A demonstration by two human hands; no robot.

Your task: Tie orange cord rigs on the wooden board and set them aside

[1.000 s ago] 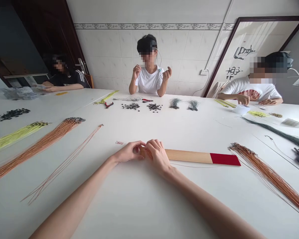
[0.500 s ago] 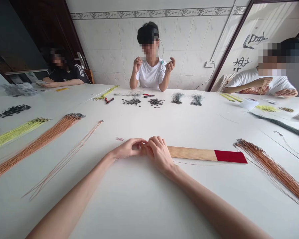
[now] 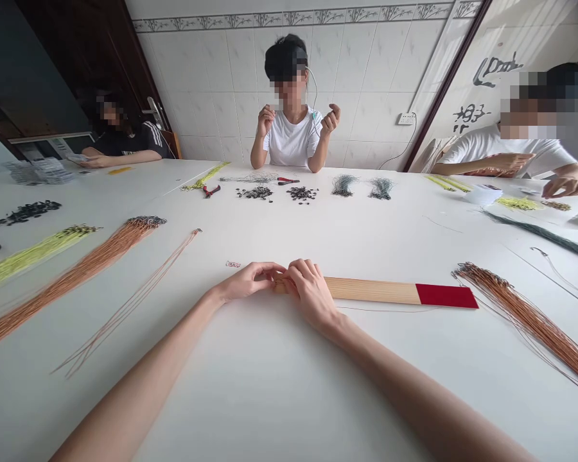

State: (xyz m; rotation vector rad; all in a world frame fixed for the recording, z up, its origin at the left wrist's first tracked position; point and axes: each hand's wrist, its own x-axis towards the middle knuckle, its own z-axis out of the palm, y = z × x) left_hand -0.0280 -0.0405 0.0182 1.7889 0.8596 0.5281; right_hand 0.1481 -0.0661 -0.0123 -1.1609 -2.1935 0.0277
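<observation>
Both of my hands meet at the left end of a long wooden stick with a red end (image 3: 376,292) that lies flat on the white table (image 3: 270,385). My left hand (image 3: 248,280) is closed in a pinch, its fingertips at the stick's end. My right hand (image 3: 311,292) lies curled over the same end, fingers pressed together. What the fingers pinch is too small to make out. A thin wire (image 3: 385,310) runs along the table just in front of the stick.
Copper-coloured wire bundles lie at left (image 3: 72,276) and right (image 3: 530,321); a loose thin strand group (image 3: 130,305) lies between. Yellow-green wires (image 3: 24,260), black small parts (image 3: 255,192), pliers (image 3: 210,190). Three other people sit at the far side.
The camera tilted slightly, shifting the scene. My hands stay at the stick's left end with small finger movements. The person at right lowered an arm to the table.
</observation>
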